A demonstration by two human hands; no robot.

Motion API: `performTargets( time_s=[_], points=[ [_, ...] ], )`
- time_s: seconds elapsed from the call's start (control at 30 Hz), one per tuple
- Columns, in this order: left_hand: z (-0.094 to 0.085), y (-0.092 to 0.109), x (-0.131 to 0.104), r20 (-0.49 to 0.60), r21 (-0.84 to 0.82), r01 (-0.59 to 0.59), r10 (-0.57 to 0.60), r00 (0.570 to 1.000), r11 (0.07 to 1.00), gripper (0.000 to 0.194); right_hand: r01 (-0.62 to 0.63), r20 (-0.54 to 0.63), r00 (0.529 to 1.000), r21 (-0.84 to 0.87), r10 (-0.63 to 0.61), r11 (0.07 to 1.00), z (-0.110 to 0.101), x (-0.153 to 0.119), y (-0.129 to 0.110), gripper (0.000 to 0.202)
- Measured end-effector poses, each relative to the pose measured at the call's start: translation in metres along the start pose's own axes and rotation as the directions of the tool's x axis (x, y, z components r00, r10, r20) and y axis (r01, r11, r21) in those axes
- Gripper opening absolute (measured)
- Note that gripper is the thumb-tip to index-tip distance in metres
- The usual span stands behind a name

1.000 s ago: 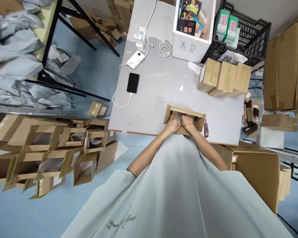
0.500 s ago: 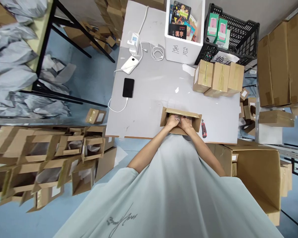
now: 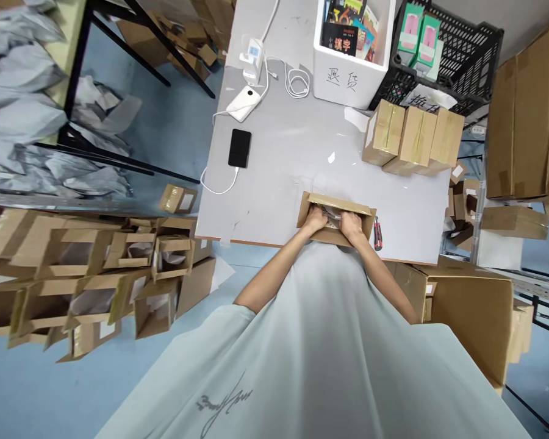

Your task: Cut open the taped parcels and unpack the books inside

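An open cardboard box (image 3: 336, 200) stands at the table's near edge with its flaps spread. Both my hands reach inside it. My left hand (image 3: 316, 217) is at the left of the opening, fingers curled against some crinkled, light-coloured material (image 3: 333, 214). On the right of the opening, my right hand (image 3: 350, 224) touches the same material, its fingers bent. The box walls partly hide the fingertips of both hands. A red and black cutter (image 3: 377, 234) lies just right of the box.
On the table (image 3: 274, 183) are a black phone (image 3: 240, 148), a white power bank (image 3: 244, 103) and cables. Three taped boxes (image 3: 409, 139), a white bin (image 3: 343, 79) of books and a black crate (image 3: 466, 67) stand back right. Open cartons (image 3: 68, 253) fill the lower left.
My hands have moved apart inside the box, and more of the light material shows between them. The view has shifted slightly.
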State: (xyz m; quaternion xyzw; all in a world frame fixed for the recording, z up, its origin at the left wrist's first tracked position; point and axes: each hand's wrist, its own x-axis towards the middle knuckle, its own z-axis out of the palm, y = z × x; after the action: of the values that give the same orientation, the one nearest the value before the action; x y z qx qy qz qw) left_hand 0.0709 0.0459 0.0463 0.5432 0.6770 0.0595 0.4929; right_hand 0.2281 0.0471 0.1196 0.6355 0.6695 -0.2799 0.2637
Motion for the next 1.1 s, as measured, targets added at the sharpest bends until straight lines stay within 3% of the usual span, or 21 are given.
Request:
performTargets(
  time_s=[0.23,0.37,0.5,0.73,0.87,1.0,1.1],
  points=[
    [0.001,0.011,-0.009,0.041,-0.042,-0.163,0.165,0.986,0.986,0.053,0.073,-0.081,0.995,0.095,-0.065,0.993,0.001,-0.052,0.010,0.039],
    [0.003,0.013,-0.018,0.193,-0.109,-0.226,0.244,0.950,0.968,0.020,0.141,-0.167,0.980,0.208,-0.107,0.968,0.007,-0.075,0.017,0.049],
    [0.004,0.011,-0.022,0.318,-0.202,-0.221,0.277,0.907,0.954,0.018,0.173,-0.240,0.966,0.318,-0.098,0.932,0.011,-0.083,0.019,0.067],
    [-0.009,0.001,-0.024,0.280,-0.284,-0.202,0.282,0.917,0.937,0.018,0.200,-0.205,0.969,0.339,-0.136,0.919,0.003,-0.075,0.023,0.079],
    [-0.009,-0.005,-0.035,0.201,-0.156,-0.198,0.227,0.953,0.968,0.025,0.141,-0.284,0.958,0.334,-0.043,0.932,-0.017,-0.065,0.032,0.088],
    [-0.004,-0.010,-0.047,0.115,0.030,-0.192,0.187,0.976,0.981,0.022,0.088,-0.300,0.954,0.308,0.009,0.947,-0.049,-0.041,0.037,0.066],
    [-0.001,-0.012,-0.053,0.074,0.093,-0.201,0.194,0.978,0.975,0.032,0.022,-0.290,0.955,0.257,0.055,0.966,-0.070,-0.010,0.039,0.050]
  ],
)
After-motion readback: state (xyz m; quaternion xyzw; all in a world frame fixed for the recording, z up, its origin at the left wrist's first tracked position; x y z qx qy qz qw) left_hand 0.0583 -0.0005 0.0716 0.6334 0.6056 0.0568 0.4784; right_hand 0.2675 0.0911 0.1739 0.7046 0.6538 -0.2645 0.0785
